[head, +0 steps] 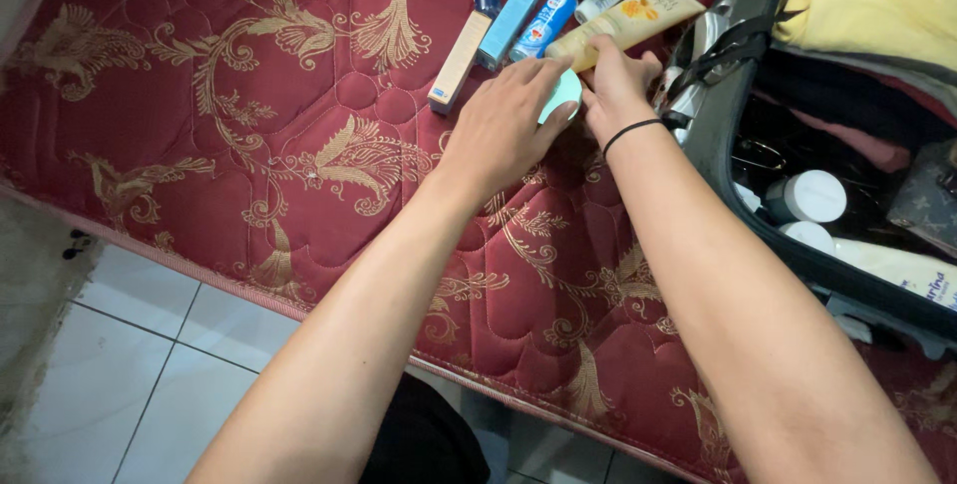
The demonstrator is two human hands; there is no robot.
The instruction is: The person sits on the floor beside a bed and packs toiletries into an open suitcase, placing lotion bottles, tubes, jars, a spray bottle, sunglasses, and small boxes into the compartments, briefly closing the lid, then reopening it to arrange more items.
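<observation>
Left hand (503, 125) lay flat, fingers released, over a small pale-green round object (564, 93) on the red quilted mattress (249, 125). Right hand (616, 85) grasped a cream-yellow plastic tube (628, 20) just right of it.

Bare forearms, no sleeves; thin blk band (632, 131) on rt wrist.

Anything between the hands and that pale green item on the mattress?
Nothing visible. The left hand lies over the pale green item, and the right hand touches it from the other side. The cream tube lies just beyond the right hand's fingertips, not in between.
</observation>
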